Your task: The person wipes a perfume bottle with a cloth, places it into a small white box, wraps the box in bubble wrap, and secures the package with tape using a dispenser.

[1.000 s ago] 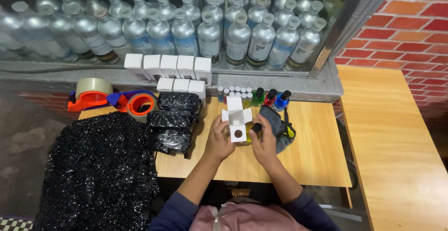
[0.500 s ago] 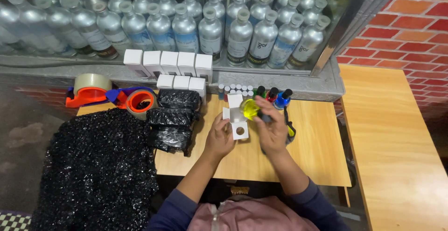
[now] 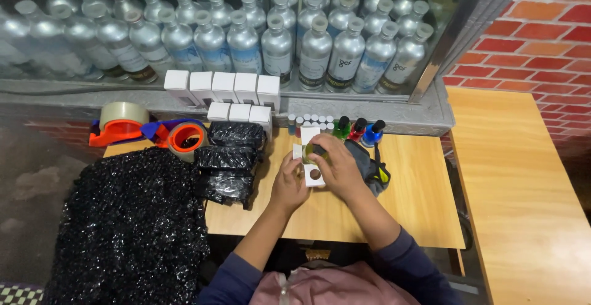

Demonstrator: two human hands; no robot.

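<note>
My left hand (image 3: 289, 185) holds a small white cardboard box (image 3: 311, 157) with a round hole in its side, just above the wooden table (image 3: 400, 206). My right hand (image 3: 335, 163) grips a small yellow-green bottle (image 3: 315, 152) and presses it against the box's open part. Both hands meet over the table's middle, in front of a row of small white-capped vials (image 3: 308, 120). A dark pouch (image 3: 369, 166) lies just right of my right hand.
Green, red and blue small bottles (image 3: 358, 130) stand behind the hands. Three black wrapped parcels (image 3: 231, 157) lie to the left, beside white boxes (image 3: 225, 86), tape dispensers (image 3: 148, 132) and a black glittery bag (image 3: 123, 219). Several silver bottles (image 3: 277, 40) fill the shelf behind glass. Brick wall at right.
My right hand picked up the yellow-green bottle and brought it onto the white box. The box stayed in my left hand, turned slightly.
</note>
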